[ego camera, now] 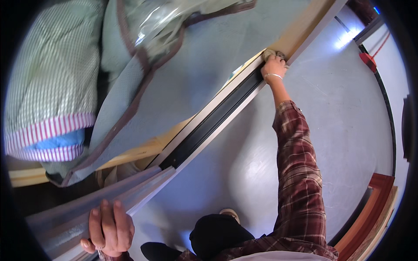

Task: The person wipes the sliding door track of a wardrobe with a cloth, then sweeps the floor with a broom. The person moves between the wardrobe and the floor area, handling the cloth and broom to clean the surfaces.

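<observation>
My right hand [275, 69], with a bracelet at the wrist, is closed on a crumpled beige cloth [273, 54]. It presses the cloth at the far end of a dark sliding-door track [218, 114] set between pale edges, beside a tall wooden panel [303, 26]. At the lower left, my left hand [109, 226], wearing a ring, rests with bent fingers on the edge of a glossy greyish panel [78, 215]. Whether its fingers grip that edge cannot be told.
A bed with a grey mattress [202, 75] and wooden rail [140, 150] lies left of the track. It bears a striped quilt [62, 78] and a clear bag with brown trim [163, 32]. A red dustpan or brush [368, 61] and reddish wooden furniture [365, 215] are at the right.
</observation>
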Motion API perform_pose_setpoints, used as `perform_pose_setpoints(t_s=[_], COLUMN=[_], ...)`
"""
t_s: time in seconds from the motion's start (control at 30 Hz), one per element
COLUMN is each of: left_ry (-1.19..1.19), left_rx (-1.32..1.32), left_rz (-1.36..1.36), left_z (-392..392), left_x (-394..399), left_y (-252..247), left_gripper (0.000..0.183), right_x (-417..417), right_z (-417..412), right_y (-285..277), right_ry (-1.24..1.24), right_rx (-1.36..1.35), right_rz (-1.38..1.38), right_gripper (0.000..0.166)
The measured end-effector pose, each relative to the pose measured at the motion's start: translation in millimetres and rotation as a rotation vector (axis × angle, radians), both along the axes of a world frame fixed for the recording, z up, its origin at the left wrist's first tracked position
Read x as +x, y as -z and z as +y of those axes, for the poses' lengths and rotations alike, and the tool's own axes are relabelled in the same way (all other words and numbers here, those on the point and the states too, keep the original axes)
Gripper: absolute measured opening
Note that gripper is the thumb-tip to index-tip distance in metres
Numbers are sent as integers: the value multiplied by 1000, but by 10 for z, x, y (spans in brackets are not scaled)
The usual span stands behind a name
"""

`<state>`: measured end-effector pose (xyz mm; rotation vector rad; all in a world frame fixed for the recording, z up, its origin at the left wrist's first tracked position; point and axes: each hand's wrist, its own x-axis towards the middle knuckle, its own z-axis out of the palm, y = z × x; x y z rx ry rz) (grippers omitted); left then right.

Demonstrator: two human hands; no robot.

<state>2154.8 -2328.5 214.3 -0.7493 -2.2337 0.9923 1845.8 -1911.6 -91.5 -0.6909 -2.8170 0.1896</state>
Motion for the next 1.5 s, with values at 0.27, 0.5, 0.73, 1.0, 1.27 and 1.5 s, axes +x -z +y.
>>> perform_pose_setpoints(t_s=[0.27,0.5,0.73,1.0,1.27,1.5], left_ry=[-7,107,139,121,97,80], left_rx=[17,72,95,111,44,-33], left_rz=[80,93,144,100,66,91], left_z=[47,-7,-5,-37,-71,-25], left_x=[-35,-109,-141,-86,-102,-121], left_y=[23,33,40,89,103,42], left_gripper=[19,19,18,17,18,19], right_x=[1588,2286,2246,1826,251,207], right_z=[-1667,-2527,-2605,-1901,133,68], right_y=[-156,-499,-819,-269,-424,24], right_ry=[-663,-1267,-1291,-1182,-135,-97], right_rx=[-60,-226,-166,-67,152,66], right_rz=[268,-229,-157,145,-287,36], right_gripper=[31,29,26,20,26,28])
